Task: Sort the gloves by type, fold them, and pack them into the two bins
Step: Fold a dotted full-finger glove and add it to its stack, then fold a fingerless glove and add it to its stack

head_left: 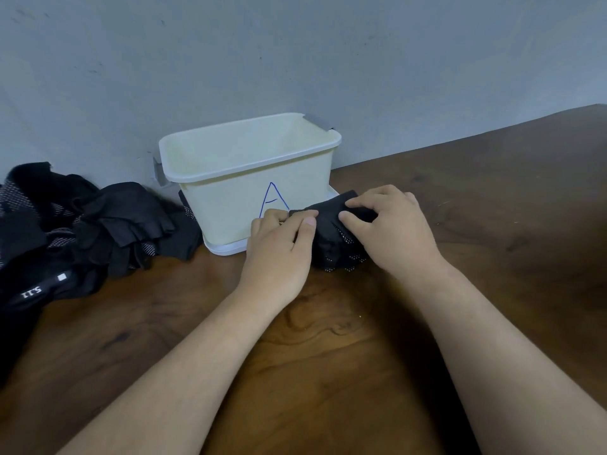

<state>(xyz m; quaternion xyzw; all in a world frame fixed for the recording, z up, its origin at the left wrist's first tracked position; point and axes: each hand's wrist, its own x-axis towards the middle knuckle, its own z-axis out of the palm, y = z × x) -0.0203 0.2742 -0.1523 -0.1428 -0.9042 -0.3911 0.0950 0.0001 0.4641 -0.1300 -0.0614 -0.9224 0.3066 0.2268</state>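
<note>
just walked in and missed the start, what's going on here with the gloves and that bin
A person is folding one dotted black glove on the wooden table, just in front of the cream bin marked A. The left hand pinches the glove's edge and the right hand grips it from the other side. A pile of black gloves lies to the left of the bin. No glove shows in the visible part of the bin, and only this one bin is in view.
</note>
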